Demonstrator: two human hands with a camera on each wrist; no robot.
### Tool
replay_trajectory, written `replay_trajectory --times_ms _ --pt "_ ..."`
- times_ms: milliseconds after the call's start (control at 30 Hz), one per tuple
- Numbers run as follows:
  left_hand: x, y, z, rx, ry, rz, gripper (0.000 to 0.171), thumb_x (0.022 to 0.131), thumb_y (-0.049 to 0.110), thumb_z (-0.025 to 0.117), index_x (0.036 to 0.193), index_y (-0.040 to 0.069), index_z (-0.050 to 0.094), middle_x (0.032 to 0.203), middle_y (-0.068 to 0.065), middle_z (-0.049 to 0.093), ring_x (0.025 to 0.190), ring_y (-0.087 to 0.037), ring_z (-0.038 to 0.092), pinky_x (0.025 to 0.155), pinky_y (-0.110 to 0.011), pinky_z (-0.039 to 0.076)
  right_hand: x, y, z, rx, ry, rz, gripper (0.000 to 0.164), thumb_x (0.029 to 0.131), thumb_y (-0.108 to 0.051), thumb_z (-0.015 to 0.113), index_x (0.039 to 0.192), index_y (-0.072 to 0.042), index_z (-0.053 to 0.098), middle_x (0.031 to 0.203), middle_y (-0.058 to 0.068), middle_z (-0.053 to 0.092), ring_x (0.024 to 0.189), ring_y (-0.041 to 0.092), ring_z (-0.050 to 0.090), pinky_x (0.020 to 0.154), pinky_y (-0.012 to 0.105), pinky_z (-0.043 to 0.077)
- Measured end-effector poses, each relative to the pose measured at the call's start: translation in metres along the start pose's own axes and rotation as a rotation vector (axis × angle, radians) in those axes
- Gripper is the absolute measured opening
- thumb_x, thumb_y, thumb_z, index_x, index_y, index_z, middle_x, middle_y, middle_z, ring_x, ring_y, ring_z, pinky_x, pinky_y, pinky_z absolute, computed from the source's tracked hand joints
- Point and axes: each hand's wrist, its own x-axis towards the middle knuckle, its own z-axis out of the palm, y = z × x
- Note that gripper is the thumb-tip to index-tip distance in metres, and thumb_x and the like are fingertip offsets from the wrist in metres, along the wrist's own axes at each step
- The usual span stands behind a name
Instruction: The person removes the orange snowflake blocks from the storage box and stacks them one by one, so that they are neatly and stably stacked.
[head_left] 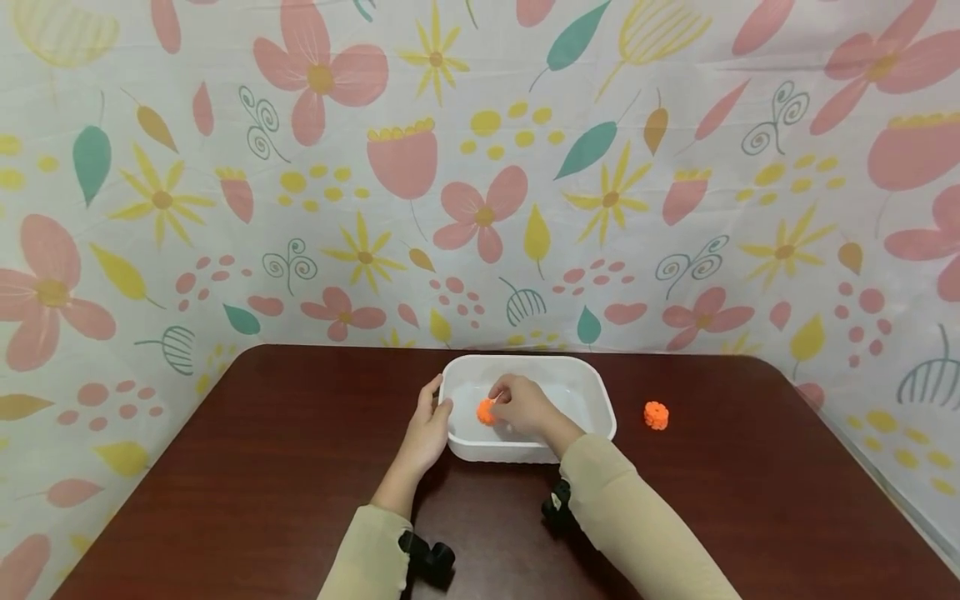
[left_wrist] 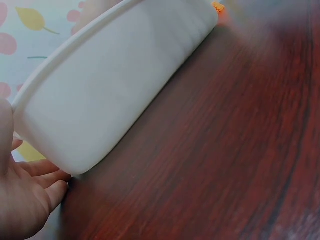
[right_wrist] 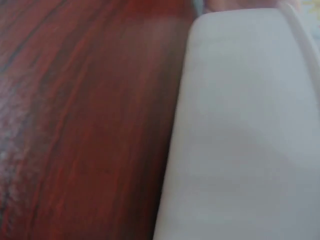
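A white rectangular basin point(head_left: 600, 417) stands on the table. My left hand point(head_left: 426, 432) holds its left end, with the thumb at the rim and the fingers along the outer wall; in the left wrist view those fingers point(left_wrist: 47, 177) reach down to the basin's lower corner. Inside the basin, my right hand point(head_left: 523, 407) pinches a small bumpy orange piece point(head_left: 486, 411), partly covered by the fingers. A second orange piece point(head_left: 656, 416), knobbly and flower-like, lies on the table right of the basin. Only the basin's outer wall point(right_wrist: 240, 125) fills the right wrist view, which hides the pinched piece.
The dark red-brown wooden table point(head_left: 262, 467) extends to both sides of the basin. Behind its far edge hangs a white cloth point(head_left: 480, 108) printed with flowers and leaves. Black wrist cameras point(head_left: 429, 560) sit on both forearms, over beige sleeves point(head_left: 637, 521).
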Motion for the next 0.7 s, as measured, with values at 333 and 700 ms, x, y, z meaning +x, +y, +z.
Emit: replay_trajectory --times_ms 333,700 --pt "-0.001 -0.002 0.001 0.001 -0.009 0.01 0.051 0.101 0.029 0.036 0.15 0.021 0.022 0.143 -0.018 0.043 0.126 -0.032 0.048 0.1 -0.049 0.042 -0.003 0.007 -0.014 0.219 -0.008 -0.017 0.019 0.087 -0.01 0.063 0.104 -0.003 0.065 0.08 0.008 0.065 0.066 0.013 0.063 0.058 0.028 0.052" --pt "-0.001 0.0 0.0 0.01 -0.002 0.004 0.053 0.101 0.028 0.037 0.15 0.02 0.021 0.143 -0.017 0.043 0.127 -0.032 0.046 0.101 -0.051 0.04 -0.017 0.019 -0.036 0.331 0.03 -0.066 0.024 0.089 -0.011 0.062 0.111 -0.001 0.063 0.085 0.011 0.066 0.074 0.016 0.068 0.066 0.033 0.056"
